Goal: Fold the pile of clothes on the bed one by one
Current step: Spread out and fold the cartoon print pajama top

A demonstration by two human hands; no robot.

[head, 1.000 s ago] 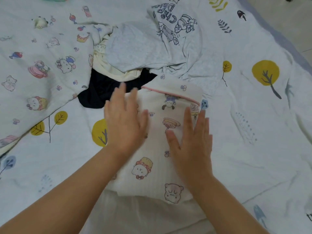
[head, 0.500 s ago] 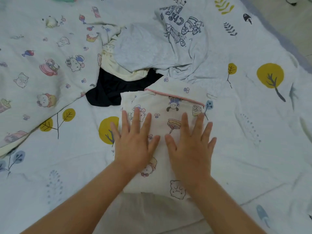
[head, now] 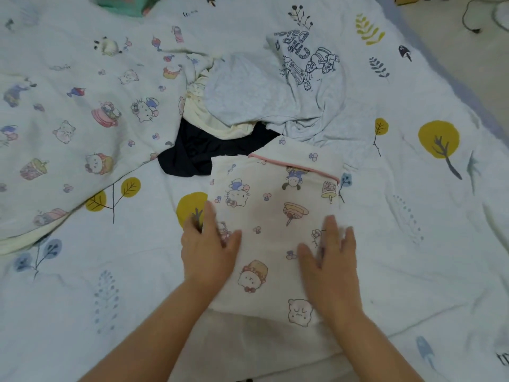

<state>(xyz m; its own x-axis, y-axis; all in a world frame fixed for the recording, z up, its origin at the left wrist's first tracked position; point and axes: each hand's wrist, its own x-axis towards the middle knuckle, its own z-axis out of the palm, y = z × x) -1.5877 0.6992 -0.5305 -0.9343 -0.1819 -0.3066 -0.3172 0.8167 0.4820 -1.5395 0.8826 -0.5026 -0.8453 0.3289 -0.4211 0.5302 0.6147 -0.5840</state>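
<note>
Clothes (head: 264, 106) are heaped at the middle of the bed (head: 413, 244), just beyond one folded cartoon-print garment (head: 275, 216) that lies flat nearest the person. That garment is pressed by both hands: the left hand (head: 209, 249) is laid on its left edge with the fingers spilling partly onto the sheet, and the right hand (head: 330, 266) is laid near its right edge. Both are kept flat, with fingers straight and nothing gripped, though the fingers are blurred. The flat palms are judged to serve for smoothing the fold and keeping its edges square. The pink-trimmed edge is turned toward the heap, whose near side it touches.

In the heap, a grey printed shirt (head: 289, 86) is draped over a cream piece (head: 209, 119) and a black piece (head: 209, 153), none yet folded. A cartoon-print quilt (head: 68, 119) is bunched on the left. The bed is covered by a pale sheet with yellow trees. Bare floor (head: 454, 37) and a cable (head: 468, 20) are seen at the upper right.
</note>
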